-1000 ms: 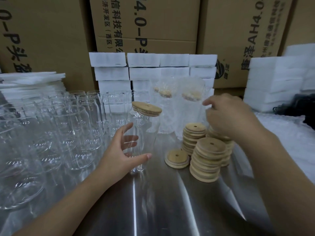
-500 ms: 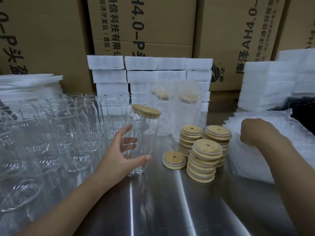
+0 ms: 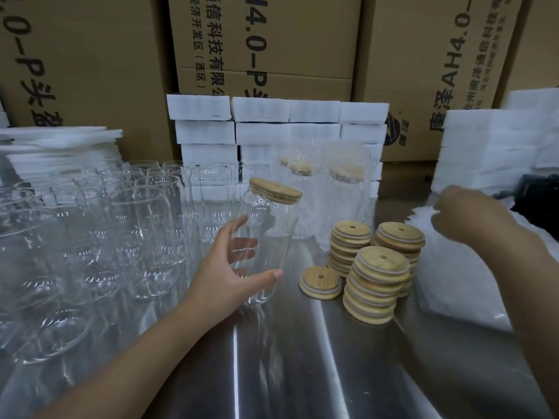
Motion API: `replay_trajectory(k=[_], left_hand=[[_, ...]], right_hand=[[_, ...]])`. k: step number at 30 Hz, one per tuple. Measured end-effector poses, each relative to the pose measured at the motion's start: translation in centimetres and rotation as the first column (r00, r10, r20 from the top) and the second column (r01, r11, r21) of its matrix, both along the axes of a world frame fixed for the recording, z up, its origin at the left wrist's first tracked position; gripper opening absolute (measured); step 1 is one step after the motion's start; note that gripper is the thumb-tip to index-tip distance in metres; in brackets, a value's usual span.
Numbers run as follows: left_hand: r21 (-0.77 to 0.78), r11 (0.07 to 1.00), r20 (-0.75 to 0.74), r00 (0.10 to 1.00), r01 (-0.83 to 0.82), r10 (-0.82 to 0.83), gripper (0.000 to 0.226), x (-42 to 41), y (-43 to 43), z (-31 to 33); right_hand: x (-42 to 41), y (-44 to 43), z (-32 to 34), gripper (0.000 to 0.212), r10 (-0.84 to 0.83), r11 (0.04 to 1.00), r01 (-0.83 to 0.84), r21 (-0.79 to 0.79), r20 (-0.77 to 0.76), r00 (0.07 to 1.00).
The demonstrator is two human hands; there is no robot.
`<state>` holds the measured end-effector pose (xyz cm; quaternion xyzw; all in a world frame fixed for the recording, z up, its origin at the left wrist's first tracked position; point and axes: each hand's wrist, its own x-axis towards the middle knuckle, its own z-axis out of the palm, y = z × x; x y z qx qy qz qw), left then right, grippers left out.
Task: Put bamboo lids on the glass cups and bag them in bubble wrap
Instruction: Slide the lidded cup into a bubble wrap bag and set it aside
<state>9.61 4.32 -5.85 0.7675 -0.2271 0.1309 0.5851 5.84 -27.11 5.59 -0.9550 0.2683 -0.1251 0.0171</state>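
My left hand [image 3: 223,276] grips a clear glass cup [image 3: 272,237] around its lower half, tilted slightly above the steel table [image 3: 302,373]. A bamboo lid [image 3: 275,190] sits on its mouth. My right hand [image 3: 472,216], blurred, is at the right with its fingers pinched on the lifted edge of a bubble wrap bag [image 3: 423,211] atop the white bubble wrap pile [image 3: 447,282]. Stacks of bamboo lids [image 3: 378,282] stand between my hands, with a single lid [image 3: 320,281] lying flat beside them. Behind stand bubble-wrapped lidded cups [image 3: 341,201].
Several empty glass cups [image 3: 145,225] crowd the table's left side. White foam blocks [image 3: 260,125] and cardboard boxes [image 3: 272,40] line the back. Foam sheets [image 3: 60,146] lie at far left, a foam stack [image 3: 490,146] and a dark object [image 3: 538,201] at right.
My right hand left the lid stacks and swung right to the bubble wrap pile, then rose slightly. My left hand kept hold of the lidded cup, almost still.
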Motion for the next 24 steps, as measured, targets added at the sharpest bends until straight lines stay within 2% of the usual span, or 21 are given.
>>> replay_trajectory(k=[2, 4, 7, 9, 12, 14, 16, 18, 20, 22, 24], left_hand=[[-0.015, 1.0, 0.01, 1.0, -0.005, 0.005, 0.089, -0.1, -0.1, 0.1], [-0.04, 0.999, 0.027, 0.999, -0.018, 0.019, 0.089, -0.2, -0.1, 0.2], [-0.094, 0.994, 0.056, 0.997, -0.056, 0.061, 0.089, -0.5, 0.0, 0.6], [-0.152, 0.985, 0.077, 0.992, -0.085, 0.097, 0.089, -0.6, 0.1, 0.8], [-0.21, 0.97, 0.093, 0.985, -0.122, 0.144, 0.094, -0.6, 0.4, 1.2], [-0.228, 0.964, 0.085, 0.983, -0.139, 0.162, 0.09, -0.6, 0.5, 1.4], [-0.238, 0.96, 0.075, 0.983, -0.145, 0.167, 0.086, -0.5, 0.6, 1.5], [-0.222, 0.965, 0.07, 0.985, -0.142, 0.16, 0.089, -0.5, 0.5, 1.5], [-0.206, 0.969, 0.069, 0.985, -0.14, 0.157, 0.089, -0.6, 0.5, 1.4], [-0.196, 0.971, 0.067, 0.986, -0.134, 0.15, 0.086, -0.8, 0.4, 1.4], [-0.192, 0.973, 0.065, 0.987, -0.13, 0.145, 0.085, -0.9, 0.3, 1.5]], right_hand=[[-0.7, 2.1, 1.3, 0.02, 0.115, 0.988, -0.137, 0.069, 0.253, 0.961], [-1.5, 4.7, 2.2, 0.012, 0.266, 0.925, -0.353, 0.139, 0.426, 0.865], [-2.0, 9.3, 2.5, 0.013, 0.407, 0.717, -0.629, 0.302, 0.551, 0.729], [-1.3, 11.5, 1.6, 0.016, 0.464, 0.637, -0.69, 0.345, 0.543, 0.7], [0.3, 12.6, -0.3, 0.025, 0.553, 0.744, -0.635, 0.211, 0.34, 0.761], [0.4, 12.4, -0.9, 0.026, 0.585, 0.783, -0.611, 0.117, 0.197, 0.787], [-0.2, 12.1, -1.0, 0.023, 0.636, 0.761, -0.634, 0.141, 0.037, 0.771], [-1.0, 12.0, -1.0, 0.023, 0.676, 0.736, -0.65, 0.188, -0.168, 0.717], [-1.8, 12.1, -1.3, 0.027, 0.649, 0.741, -0.66, 0.118, -0.374, 0.662], [-2.2, 12.5, -1.5, 0.027, 0.588, 0.749, -0.662, 0.01, -0.472, 0.657], [-2.2, 12.8, -1.8, 0.026, 0.551, 0.759, -0.65, -0.046, -0.486, 0.678]])
